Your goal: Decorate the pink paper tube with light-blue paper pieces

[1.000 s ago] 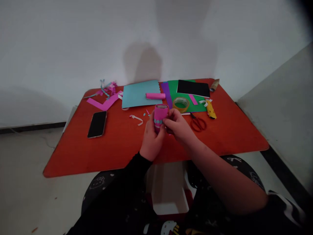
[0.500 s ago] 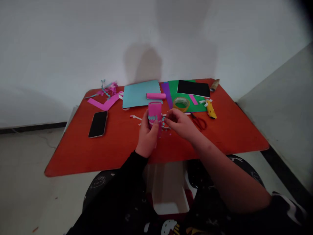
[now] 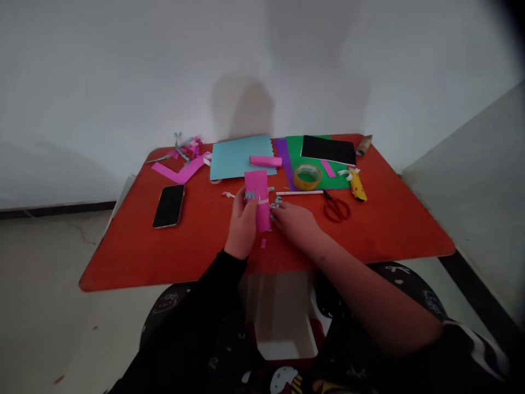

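While left hand (image 3: 243,227) clamps rolled pink paper tube (image 3: 258,200) | right hand (image 3: 294,225) just beside

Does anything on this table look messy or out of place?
Yes: a tangled heap of pink and blue paper strips sits at the far left corner of the red table, unlike the flat blue sheet nearby. Small blue scraps and a pink scrap also lie loose around the pink paper tube in the left hand.
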